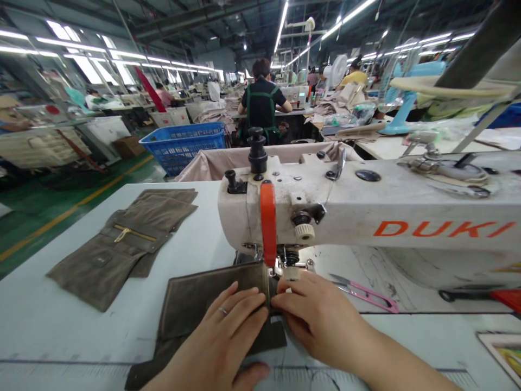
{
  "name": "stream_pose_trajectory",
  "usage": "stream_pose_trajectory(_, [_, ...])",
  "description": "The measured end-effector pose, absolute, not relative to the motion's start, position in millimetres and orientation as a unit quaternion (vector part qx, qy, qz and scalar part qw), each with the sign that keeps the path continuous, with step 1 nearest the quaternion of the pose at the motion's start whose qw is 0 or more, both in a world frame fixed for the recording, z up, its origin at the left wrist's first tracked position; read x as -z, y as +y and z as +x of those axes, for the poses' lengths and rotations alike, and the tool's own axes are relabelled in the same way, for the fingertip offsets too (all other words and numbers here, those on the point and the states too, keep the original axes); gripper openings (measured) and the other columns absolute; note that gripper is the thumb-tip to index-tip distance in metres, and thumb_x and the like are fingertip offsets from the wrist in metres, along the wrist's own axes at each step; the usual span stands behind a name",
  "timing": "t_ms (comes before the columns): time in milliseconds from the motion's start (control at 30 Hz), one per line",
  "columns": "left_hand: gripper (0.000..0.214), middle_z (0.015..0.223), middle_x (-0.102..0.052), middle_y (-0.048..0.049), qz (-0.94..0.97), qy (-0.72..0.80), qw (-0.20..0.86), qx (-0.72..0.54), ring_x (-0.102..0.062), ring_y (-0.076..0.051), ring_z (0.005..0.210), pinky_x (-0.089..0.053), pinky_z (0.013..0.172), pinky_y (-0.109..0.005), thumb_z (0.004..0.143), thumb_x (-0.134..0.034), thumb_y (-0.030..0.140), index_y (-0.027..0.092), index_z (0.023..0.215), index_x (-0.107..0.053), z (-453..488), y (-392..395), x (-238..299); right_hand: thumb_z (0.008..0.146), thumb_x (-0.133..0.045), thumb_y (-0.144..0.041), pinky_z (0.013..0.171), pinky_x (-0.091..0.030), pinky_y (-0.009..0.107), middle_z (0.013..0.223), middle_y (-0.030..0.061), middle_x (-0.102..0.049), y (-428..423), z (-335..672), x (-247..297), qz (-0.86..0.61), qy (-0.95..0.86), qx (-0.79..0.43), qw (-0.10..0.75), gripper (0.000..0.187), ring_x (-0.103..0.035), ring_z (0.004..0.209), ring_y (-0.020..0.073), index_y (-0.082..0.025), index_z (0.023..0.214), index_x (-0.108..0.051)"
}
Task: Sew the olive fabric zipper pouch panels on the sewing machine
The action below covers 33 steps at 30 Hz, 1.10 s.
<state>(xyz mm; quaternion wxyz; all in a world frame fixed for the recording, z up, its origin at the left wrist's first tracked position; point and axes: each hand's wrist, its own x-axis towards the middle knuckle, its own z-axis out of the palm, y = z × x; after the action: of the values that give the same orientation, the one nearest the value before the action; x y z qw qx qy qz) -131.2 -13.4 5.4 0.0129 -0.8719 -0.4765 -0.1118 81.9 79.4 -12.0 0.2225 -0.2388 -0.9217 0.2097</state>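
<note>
The left hand (226,330) lies flat on brown cloth (197,298), the sewing machine (345,203) at its one o'clock. The right hand (319,310) half-curls, grip unclear.

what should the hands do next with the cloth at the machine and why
Probably guide the dark cloth slightly forward, flat and straight: the left hand lies spread on it, the right hand has bent fingers by its right edge, and that edge sits close below the orange guard.
</note>
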Motion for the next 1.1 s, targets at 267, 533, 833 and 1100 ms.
stream_pose_trajectory(267, [0.036, 0.125, -0.068, -0.0072, -0.88, -0.442, 0.021, 0.173, -0.06, -0.023, 0.122, -0.048, 0.109, -0.037, 0.091, -0.063, 0.037, 0.016, 0.12, -0.064, -132.6, -14.5, 1.8, 0.084, -0.05, -0.004, 0.095, -0.049, 0.039, 0.124, 0.002, -0.066, 76.5, 82.3, 17.8, -0.216, -0.924, -0.192, 0.251, 0.044, -0.059, 0.106, 0.0212, -0.023, 0.121, -0.064])
stream_pose_trajectory(533, [0.035, 0.125, -0.068, -0.0068, -0.865, -0.46, -0.023, 0.198, -0.061, -0.023, 0.121, -0.046, 0.112, -0.041, 0.085, -0.064, 0.021, 0.017, 0.119, -0.064, -134.6, -1.8, -0.7, 0.083, -0.047, -0.005, 0.092, -0.053, 0.047, 0.119, 0.0098, -0.067, 77.5, 77.7, 21.4, -0.245, -0.922, -0.184, 0.238, 0.044, -0.059, 0.106, 0.0281, -0.017, 0.121, -0.066])
stream_pose_trajectory(833, [0.04, 0.127, -0.065, -0.0079, -0.859, -0.464, -0.084, 0.201, -0.057, -0.022, 0.122, -0.044, 0.112, -0.041, 0.084, -0.061, 0.016, 0.015, 0.124, -0.06, -142.0, 25.2, -3.3, 0.084, -0.043, -0.007, 0.083, -0.055, 0.048, 0.109, 0.0114, -0.063, 82.0, 71.8, 25.6, -0.284, -0.915, -0.197, 0.207, 0.041, -0.06, 0.096, 0.0287, -0.018, 0.12, -0.06])
stream_pose_trajectory(1100, [0.039, 0.128, -0.062, -0.0067, -0.865, -0.459, -0.057, 0.196, -0.054, -0.024, 0.122, -0.044, 0.11, -0.044, 0.086, -0.064, 0.018, 0.018, 0.125, -0.058, -149.4, 30.8, 2.5, 0.088, -0.041, -0.007, 0.084, -0.052, 0.041, 0.103, 0.0103, -0.06, 83.7, 80.7, 18.4, -0.301, -0.888, -0.198, 0.285, 0.028, -0.057, 0.097, 0.0254, -0.019, 0.103, -0.062])
